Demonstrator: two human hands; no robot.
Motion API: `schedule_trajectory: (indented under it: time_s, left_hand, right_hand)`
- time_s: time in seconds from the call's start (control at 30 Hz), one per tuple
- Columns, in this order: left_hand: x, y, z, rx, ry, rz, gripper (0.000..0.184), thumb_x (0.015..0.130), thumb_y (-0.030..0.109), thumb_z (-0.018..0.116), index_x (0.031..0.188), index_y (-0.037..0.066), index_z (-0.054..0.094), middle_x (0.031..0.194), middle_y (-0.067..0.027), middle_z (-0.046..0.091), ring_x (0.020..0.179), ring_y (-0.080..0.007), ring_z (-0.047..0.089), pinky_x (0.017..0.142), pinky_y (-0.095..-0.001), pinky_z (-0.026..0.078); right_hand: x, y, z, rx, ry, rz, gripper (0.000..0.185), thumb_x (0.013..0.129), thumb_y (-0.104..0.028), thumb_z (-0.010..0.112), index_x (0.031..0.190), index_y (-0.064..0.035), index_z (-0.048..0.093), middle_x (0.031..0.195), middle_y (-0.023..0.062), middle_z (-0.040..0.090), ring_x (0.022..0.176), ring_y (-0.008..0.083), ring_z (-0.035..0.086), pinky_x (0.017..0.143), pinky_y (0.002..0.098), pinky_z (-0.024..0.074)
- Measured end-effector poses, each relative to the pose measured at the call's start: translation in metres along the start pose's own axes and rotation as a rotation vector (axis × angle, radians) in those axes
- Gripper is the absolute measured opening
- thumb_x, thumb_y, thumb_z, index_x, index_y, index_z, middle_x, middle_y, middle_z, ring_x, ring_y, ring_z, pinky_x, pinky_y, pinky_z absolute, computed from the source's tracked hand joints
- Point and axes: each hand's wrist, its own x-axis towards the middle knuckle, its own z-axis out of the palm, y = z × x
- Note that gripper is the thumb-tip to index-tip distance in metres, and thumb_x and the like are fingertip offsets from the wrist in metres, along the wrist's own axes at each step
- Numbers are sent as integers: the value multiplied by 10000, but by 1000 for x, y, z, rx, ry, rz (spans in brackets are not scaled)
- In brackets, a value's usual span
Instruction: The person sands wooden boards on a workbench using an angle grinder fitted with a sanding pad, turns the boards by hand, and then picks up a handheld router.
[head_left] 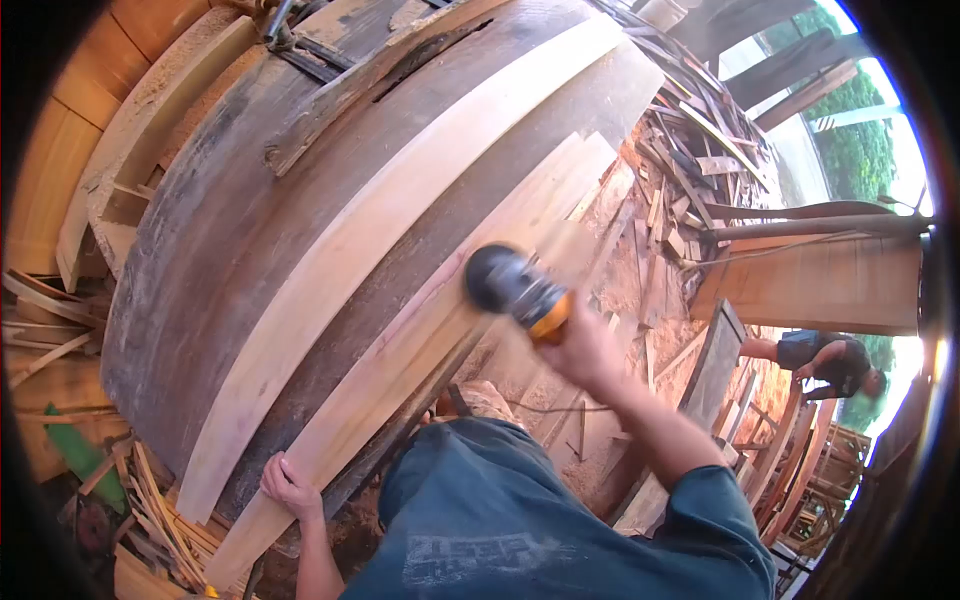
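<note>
My right hand is closed around the yellow rear of a power sander, smeared by motion. Its round black head is over the nearer pale wooden board; whether it touches cannot be made out. That long board lies close to my body along the table's near edge. Toward its lower left end, my left hand grips the board, fingers over the upper edge. Farther in, a second, curved pale board lies on the dark worktable, apart from the first.
A rough timber bar lies across the far side of the table. Wood scraps and sawdust litter the ground to the right, where a cable runs. Thin offcuts pile up at lower left. Another person bends over at far right.
</note>
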Motion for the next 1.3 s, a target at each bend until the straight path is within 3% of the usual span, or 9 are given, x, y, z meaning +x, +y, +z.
schedule_trajectory:
  time_s: [0.2,0.23,0.43,0.57,0.73,0.83,1.03,1.23,1.3]
  left_hand:
    - [1,4,-4,31,-33,-11,247,1046,177,536,1115,-3,691,1110,-169,706,1058,-358,639,974,-487,438]
    - [1,1,-4,9,-19,-10,248,1046,177,535,1115,-2,693,1112,-169,707,1060,-359,640,978,-485,438]
    - [-5,4,-3,-39,50,-18,197,1003,143,609,1109,15,714,1104,-138,722,1067,-344,650,999,-468,442]
    - [-5,4,-6,-93,84,-23,200,960,141,659,1123,41,719,1108,-131,724,1068,-329,656,1011,-450,443]
    - [-12,-32,-32,-104,26,42,237,939,197,689,1114,40,715,1160,-128,714,1144,-326,638,1046,-472,421]
    - [-32,-108,-65,-23,21,-1,256,941,236,687,1102,39,712,1188,-128,706,1171,-327,628,1062,-481,404]
    - [-72,-278,-122,34,32,-49,239,973,246,638,1094,54,715,1155,-124,710,1143,-323,631,1042,-475,406]
    - [-80,-297,-132,-74,91,-59,219,990,246,624,1049,58,720,1078,-109,725,1052,-317,651,980,-457,435]
    - [-81,-296,-135,-78,91,-58,207,989,246,630,1030,64,719,1064,-104,725,1029,-318,654,962,-454,441]
  right_hand:
    - [124,93,-79,-9,426,-30,795,837,-412,807,1367,11,393,1122,310,685,1116,473,658,941,484,532]
    - [130,82,-98,-37,416,82,821,839,-437,799,1388,17,392,1160,315,675,1140,470,648,961,489,521]
    - [162,110,-97,-39,488,-3,805,830,-585,772,1318,-8,494,1220,254,675,1187,402,654,1008,458,489]
    - [121,81,-46,-47,490,-181,654,877,-451,762,1263,6,497,1145,256,677,1113,380,671,935,459,504]
    - [28,-11,31,13,291,-326,609,883,-365,752,1257,0,439,1040,326,676,1014,525,658,833,541,521]
    - [-33,-66,88,23,161,-390,610,902,-354,727,1298,-30,396,999,356,677,999,563,646,800,580,517]
    - [-168,-169,216,-100,22,-380,662,878,-353,757,1340,-66,381,1005,305,700,922,526,683,771,587,551]
    - [-279,-253,319,-173,-229,-533,677,862,-350,764,1317,-15,391,1077,306,669,905,518,690,798,587,564]
    - [-281,-253,324,-186,-155,-461,732,862,-366,767,1383,-27,382,1024,323,692,943,516,687,783,579,562]
